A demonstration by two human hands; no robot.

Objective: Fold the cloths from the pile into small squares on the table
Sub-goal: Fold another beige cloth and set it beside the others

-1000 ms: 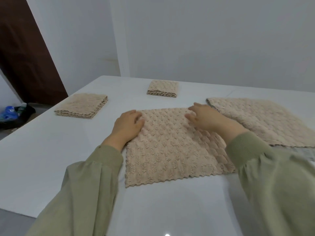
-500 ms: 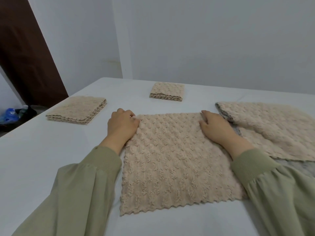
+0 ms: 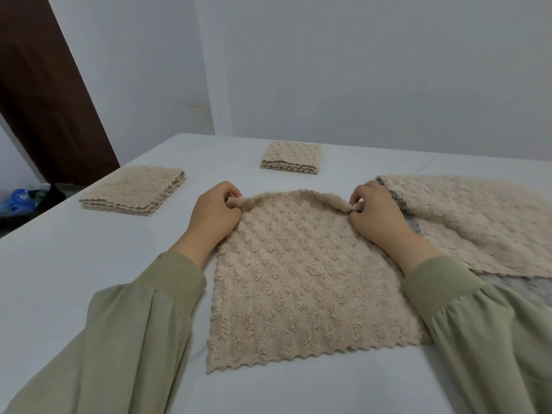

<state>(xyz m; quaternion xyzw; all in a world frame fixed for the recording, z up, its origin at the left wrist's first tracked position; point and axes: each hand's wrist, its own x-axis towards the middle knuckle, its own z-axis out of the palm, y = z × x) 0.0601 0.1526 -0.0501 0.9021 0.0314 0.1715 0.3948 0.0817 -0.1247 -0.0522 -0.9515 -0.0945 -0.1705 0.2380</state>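
A beige textured cloth [image 3: 301, 282] lies spread flat on the white table [image 3: 89, 264] in front of me. My left hand [image 3: 213, 215] pinches its far left corner and my right hand [image 3: 378, 215] pinches its far right corner; the far edge is lifted slightly off the table and curls between them. To the right lies the pile of unfolded beige cloths [image 3: 484, 222], with grey cloth showing under it. Two folded cloths sit farther off: a stack at the left [image 3: 134, 189] and a small folded square [image 3: 292, 156] at the far middle.
A white wall runs behind the table. A dark brown door [image 3: 44, 100] stands at the left, with a blue bag [image 3: 18, 198] and dark items on the floor beside the table's left edge.
Both hands went from resting flat on the cloth's far part to pinching its far corners, and the far edge has risen off the table.
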